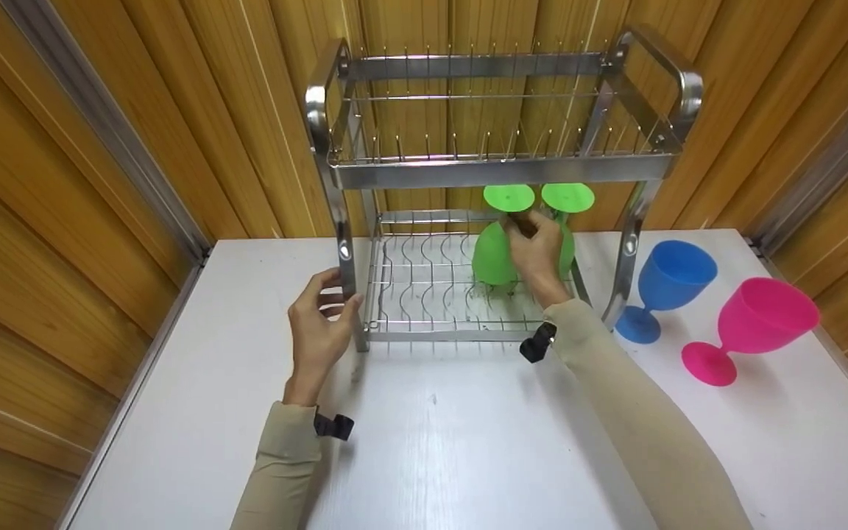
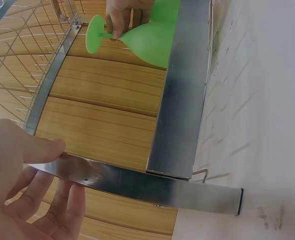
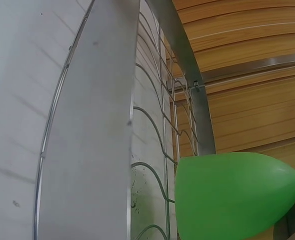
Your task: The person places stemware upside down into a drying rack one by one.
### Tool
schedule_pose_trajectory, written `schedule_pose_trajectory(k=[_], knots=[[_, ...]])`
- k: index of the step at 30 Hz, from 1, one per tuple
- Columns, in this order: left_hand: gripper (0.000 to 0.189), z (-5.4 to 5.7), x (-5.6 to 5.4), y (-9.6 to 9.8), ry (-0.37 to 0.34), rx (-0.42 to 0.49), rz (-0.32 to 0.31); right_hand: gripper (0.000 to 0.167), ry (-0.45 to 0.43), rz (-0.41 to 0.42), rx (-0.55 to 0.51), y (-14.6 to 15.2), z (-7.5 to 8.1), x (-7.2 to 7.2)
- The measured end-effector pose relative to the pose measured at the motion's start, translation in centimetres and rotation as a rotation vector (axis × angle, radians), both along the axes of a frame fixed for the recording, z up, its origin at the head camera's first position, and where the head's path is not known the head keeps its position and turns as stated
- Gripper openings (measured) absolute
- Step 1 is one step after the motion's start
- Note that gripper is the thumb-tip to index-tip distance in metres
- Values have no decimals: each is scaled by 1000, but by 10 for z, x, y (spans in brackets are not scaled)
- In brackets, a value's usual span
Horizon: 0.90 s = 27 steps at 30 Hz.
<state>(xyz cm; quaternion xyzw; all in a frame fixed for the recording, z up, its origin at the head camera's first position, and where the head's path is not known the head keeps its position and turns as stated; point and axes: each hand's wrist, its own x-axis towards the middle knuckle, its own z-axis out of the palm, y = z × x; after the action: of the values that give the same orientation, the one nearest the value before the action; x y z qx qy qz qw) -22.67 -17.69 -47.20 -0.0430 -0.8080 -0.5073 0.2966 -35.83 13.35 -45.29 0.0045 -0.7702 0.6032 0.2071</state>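
A metal two-tier dish rack point(image 1: 497, 174) stands on the white table. My left hand point(image 1: 317, 327) grips its left front leg, thumb on one side and fingers on the other; the left wrist view shows the thumb point(image 2: 50, 150) against the metal. Inside the lower tier, my right hand point(image 1: 538, 254) pinches the stem of an upside-down green goblet point(image 1: 492, 254). Its rim is right at the wavy wires, as the bowl point(image 3: 232, 195) in the right wrist view shows. A second inverted green goblet point(image 1: 568, 196) is just to the right, partly hidden behind the hand.
To the right of the rack, a blue goblet point(image 1: 678, 274) and a pink goblet point(image 1: 766, 316) stand upright on the table point(image 1: 431, 442). Upright wire prongs line the upper tier. Wood-patterned panels point(image 1: 100, 221) close in the back and sides.
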Motion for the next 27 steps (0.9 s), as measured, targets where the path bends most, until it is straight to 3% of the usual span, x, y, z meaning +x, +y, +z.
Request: schedule_pose_trajectory(k=[27], knots=[[44, 0, 2, 0, -22, 20, 6, 23, 45, 10, 44, -1, -6, 2]])
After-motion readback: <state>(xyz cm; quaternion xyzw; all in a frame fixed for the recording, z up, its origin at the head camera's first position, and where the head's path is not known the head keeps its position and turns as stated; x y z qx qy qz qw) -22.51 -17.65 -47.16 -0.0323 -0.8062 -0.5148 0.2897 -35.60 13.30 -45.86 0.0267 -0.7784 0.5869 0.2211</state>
